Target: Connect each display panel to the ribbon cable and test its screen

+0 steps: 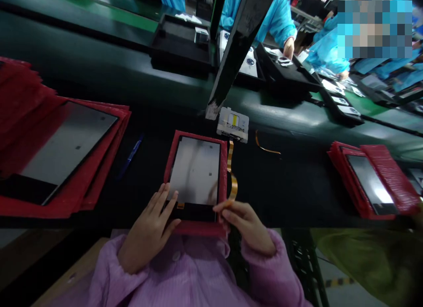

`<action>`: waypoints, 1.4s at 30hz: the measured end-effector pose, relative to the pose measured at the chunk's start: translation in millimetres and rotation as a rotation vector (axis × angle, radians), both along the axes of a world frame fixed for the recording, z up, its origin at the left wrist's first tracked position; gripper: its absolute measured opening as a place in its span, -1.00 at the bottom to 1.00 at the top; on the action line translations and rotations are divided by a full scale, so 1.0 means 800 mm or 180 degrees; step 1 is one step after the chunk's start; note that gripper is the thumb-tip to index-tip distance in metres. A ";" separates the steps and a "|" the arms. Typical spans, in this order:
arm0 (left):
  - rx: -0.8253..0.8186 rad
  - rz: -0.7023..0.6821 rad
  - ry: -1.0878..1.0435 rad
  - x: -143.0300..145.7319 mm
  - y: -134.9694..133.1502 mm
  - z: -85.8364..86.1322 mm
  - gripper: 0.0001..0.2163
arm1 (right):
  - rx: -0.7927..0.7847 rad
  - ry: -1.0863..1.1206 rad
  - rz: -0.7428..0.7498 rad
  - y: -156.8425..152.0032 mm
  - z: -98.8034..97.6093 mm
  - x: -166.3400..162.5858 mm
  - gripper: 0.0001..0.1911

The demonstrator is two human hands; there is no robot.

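A display panel (195,170) lies in a red foam tray (224,166) on the black bench in front of me. My left hand (150,230) rests on the panel's near left corner, fingers stretched out flat. My right hand (246,223) is at the near right corner, its thumb and fingers pinched on the end of an orange flex cable (233,183). That cable runs up to a small white test box (233,124) just beyond the tray.
A stack of red trays with a large panel (66,153) lies at left, a blue pen (130,156) beside it. More red trays with a panel (373,183) sit at right. A black post (231,56) rises behind. People in blue coats work across a green conveyor (280,109).
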State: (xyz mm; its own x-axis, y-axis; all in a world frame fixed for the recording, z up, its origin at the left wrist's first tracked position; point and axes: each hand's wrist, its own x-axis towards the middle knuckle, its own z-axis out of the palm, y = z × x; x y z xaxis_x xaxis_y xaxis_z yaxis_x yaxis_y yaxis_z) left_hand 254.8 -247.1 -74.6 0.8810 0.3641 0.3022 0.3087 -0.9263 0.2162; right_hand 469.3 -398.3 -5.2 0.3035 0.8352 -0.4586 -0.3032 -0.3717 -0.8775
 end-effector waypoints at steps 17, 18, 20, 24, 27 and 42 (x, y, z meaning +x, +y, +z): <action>-0.0338 0.0055 -0.0385 0.028 -0.013 0.009 -0.66 | 0.0569 -0.1348 0.0547 0.102 -0.054 0.035 -0.74; -0.0330 0.0037 -0.0398 0.028 -0.013 0.009 -0.68 | 0.0621 -0.1408 0.0541 0.100 -0.055 0.035 -0.77; -0.0327 0.0021 -0.0423 0.028 -0.012 0.009 -0.69 | 0.0766 -0.1618 0.0626 0.097 -0.052 0.035 -0.84; -0.0426 0.0003 -0.0410 0.028 -0.011 0.011 -0.71 | 0.1061 -0.2154 0.0885 0.095 -0.047 0.033 -0.86; -0.0614 0.0018 -0.0341 0.029 -0.009 0.014 -0.74 | 0.1044 -0.2207 0.0992 0.095 -0.045 0.029 -0.82; -0.0978 0.0310 -0.0458 0.033 -0.009 0.019 -0.63 | 0.0610 -0.1493 0.0832 0.093 -0.046 0.020 -0.97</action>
